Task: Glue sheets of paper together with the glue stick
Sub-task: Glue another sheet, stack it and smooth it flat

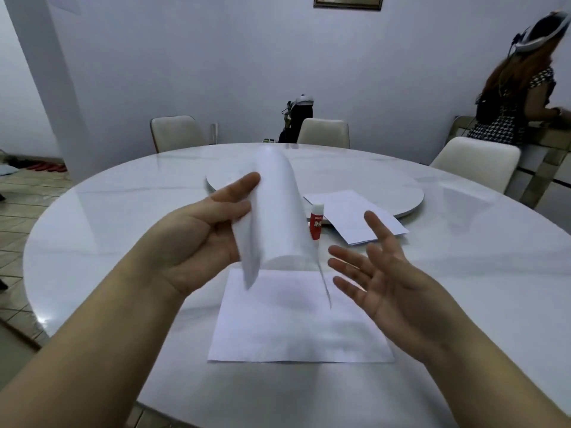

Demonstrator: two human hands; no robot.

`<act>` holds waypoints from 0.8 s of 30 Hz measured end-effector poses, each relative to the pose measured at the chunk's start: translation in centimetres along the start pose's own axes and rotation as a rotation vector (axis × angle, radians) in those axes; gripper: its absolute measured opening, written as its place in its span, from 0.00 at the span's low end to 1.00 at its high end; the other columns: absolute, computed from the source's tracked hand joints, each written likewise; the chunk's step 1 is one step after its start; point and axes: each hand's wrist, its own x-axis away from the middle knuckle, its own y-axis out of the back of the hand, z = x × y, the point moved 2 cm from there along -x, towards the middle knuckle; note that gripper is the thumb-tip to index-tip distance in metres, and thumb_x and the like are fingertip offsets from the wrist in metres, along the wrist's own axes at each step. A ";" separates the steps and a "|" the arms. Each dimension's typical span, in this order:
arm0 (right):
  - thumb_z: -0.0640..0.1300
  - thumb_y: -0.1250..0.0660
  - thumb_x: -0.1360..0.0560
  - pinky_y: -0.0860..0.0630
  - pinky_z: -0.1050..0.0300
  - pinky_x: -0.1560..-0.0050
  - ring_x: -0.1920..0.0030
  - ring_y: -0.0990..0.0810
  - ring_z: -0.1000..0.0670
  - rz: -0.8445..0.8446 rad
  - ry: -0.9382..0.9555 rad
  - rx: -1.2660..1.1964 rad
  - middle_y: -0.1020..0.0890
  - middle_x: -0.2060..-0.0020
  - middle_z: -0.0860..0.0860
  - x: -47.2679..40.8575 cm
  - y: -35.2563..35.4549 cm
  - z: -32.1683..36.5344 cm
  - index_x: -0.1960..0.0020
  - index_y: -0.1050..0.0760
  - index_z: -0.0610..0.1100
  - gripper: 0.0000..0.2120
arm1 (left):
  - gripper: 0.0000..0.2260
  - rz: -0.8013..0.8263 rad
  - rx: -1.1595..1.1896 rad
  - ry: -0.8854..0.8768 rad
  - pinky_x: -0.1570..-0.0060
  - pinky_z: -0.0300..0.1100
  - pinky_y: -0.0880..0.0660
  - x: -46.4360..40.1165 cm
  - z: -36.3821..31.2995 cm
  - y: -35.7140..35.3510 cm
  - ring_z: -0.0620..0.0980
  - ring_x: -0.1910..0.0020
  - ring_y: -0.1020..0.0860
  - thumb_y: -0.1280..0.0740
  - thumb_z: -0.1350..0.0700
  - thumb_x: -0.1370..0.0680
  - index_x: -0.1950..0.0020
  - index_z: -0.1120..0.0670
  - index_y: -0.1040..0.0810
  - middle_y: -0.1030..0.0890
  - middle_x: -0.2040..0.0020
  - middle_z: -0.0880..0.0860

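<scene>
Curled sheet (278, 211) in left hand (197, 239), beside open-palmed right hand (386, 279)

The left hand (197, 239) holds a bent sheet of paper (278, 211) up in the air, with the thumb on top and the fingers (238, 208) curled round its edge. The right hand (380, 282) is spread wide, palm up, just beside the sheet at 3 o'clock and not touching it. Under both hands a flat sheet (296, 322) lies on the round white table (108, 230). A red and white glue stick (316, 222) stands up behind the bent sheet. At 1 o'clock more paper (355, 216) lies partly on a round turning plate (401, 193).
</scene>
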 end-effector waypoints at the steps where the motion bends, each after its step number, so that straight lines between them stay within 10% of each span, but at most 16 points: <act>1: 0.53 0.23 0.39 0.23 0.48 0.43 0.38 0.21 0.43 0.009 -0.030 0.018 0.23 0.36 0.40 -0.2 -0.4 -0.5 0.34 0.31 0.66 0.35 | 0.14 0.025 0.033 0.001 0.63 0.50 0.19 0.0 0.1 -0.3 0.55 0.54 0.16 0.38 0.67 0.32 0.57 0.56 0.14 0.15 0.52 0.56; 5: 0.59 0.23 0.39 0.24 0.41 0.41 0.36 0.24 0.39 0.190 -0.178 -0.121 0.23 0.36 0.38 -0.7 -2.7 -1.7 0.27 0.40 0.60 0.45 | 0.14 0.145 0.122 0.052 0.56 0.54 0.19 -0.5 0.5 -2.3 0.56 0.52 0.17 0.37 0.66 0.32 0.53 0.58 0.16 0.16 0.48 0.58; 10: 0.32 0.30 0.30 0.20 0.47 0.51 0.52 0.16 0.39 0.435 0.007 -0.480 0.18 0.45 0.35 0.3 -2.6 1.2 0.29 0.37 0.54 0.35 | 0.15 0.055 -0.117 -0.052 0.65 0.40 0.20 -0.5 0.1 -2.1 0.50 0.61 0.16 0.39 0.69 0.30 0.63 0.56 0.14 0.14 0.57 0.56; 16: 0.34 0.24 0.44 0.18 0.53 0.59 0.60 0.14 0.42 -0.277 0.044 0.452 0.14 0.58 0.39 0.1 2.0 3.7 0.48 0.18 0.46 0.25 | 0.09 -0.271 -0.744 -0.074 0.68 0.33 0.22 0.0 0.7 3.3 0.45 0.65 0.17 0.33 0.61 0.25 0.61 0.52 0.16 0.15 0.64 0.49; 24: 0.38 0.20 0.39 0.28 0.65 0.70 0.73 0.24 0.54 -0.331 -0.125 0.937 0.23 0.73 0.53 0.0 2.9 -0.4 0.57 0.17 0.50 0.14 | 0.04 -0.340 -1.313 -0.049 0.73 0.33 0.34 0.2 4.3 7.9 0.43 0.74 0.30 0.26 0.51 0.31 0.64 0.41 0.17 0.28 0.73 0.45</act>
